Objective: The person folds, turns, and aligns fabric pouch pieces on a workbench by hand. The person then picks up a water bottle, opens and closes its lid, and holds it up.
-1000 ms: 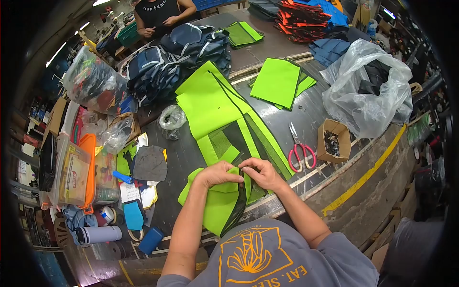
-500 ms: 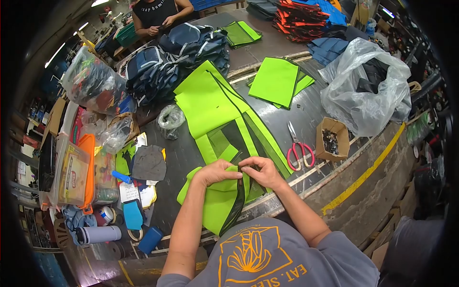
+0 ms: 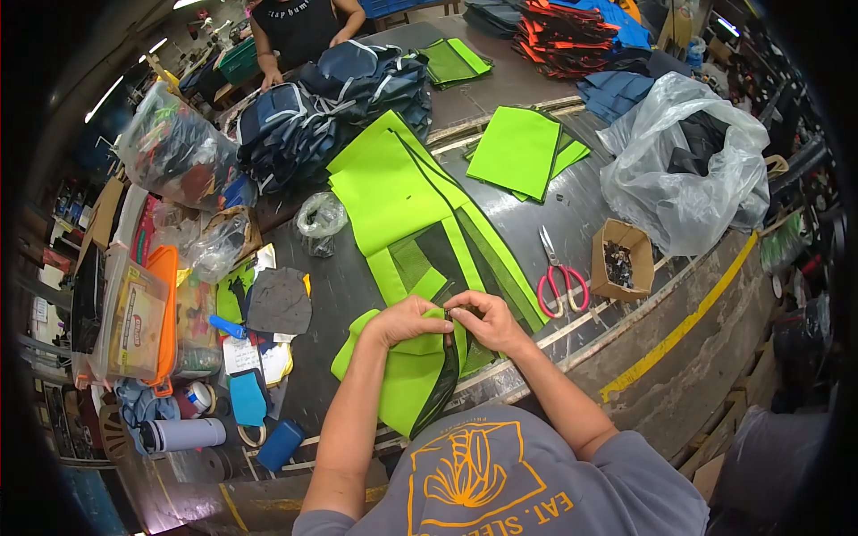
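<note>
My left hand [image 3: 407, 322] pinches the black-edged border of a lime green fabric piece [image 3: 402, 380], which drapes over the table's near edge against my shirt. Facing it, my right hand [image 3: 487, 322] grips the same black edge between thumb and fingers. The fingertips nearly meet; any small part between them is too hidden to make out. A black strip [image 3: 441, 389] runs down from the hands along the fabric. Just beyond lie more lime green panels [image 3: 393, 210] with black mesh and trim. Red-handled scissors [image 3: 561, 284] rest to the right of my right hand.
An open cardboard box [image 3: 618, 290] of small black parts stands right of the scissors. Behind it is a clear plastic bag [image 3: 657, 210]. Stacked green panels [image 3: 514, 152] and dark blue bags [image 3: 357, 85] lie farther back. Plastic containers [image 3: 134, 322] and a bottle [image 3: 183, 435] crowd the left. A co-worker [image 3: 304, 31] stands opposite.
My hands stay nearly still on the black edge. Across the table, the co-worker's hands have moved apart, one lowering beside the dark blue bags.
</note>
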The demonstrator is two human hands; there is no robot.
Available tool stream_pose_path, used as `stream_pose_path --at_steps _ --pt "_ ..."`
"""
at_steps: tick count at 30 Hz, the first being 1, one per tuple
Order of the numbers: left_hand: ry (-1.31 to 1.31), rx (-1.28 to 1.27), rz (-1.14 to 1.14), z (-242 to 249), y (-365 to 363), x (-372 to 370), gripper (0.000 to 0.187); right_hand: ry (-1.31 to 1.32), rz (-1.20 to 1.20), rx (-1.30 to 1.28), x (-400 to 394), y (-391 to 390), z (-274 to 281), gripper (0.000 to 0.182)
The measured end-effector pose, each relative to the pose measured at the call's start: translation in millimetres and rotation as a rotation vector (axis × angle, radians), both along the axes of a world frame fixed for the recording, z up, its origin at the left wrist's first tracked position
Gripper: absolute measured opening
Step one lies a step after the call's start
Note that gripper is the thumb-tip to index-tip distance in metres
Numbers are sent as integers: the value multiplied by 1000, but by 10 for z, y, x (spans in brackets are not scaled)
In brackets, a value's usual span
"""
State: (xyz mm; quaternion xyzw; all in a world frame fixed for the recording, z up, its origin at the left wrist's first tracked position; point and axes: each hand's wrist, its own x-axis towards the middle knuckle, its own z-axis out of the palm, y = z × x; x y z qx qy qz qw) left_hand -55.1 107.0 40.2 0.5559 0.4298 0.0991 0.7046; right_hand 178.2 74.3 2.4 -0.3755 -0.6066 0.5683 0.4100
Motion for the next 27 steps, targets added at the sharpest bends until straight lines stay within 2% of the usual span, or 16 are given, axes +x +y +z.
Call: stream_pose_path --at_steps 14,26,27 --pt "-44 -38 17 -3 -6 -5 23 57 -16 22 -14 -21 34 18" --pt "-20 -31 27 -80 -5 -25 21 -28 4 1 32 -9 40 16" --pt "-20 -31 24 -71 -12 -16 21 -38 16 61 41 -1 26 15"
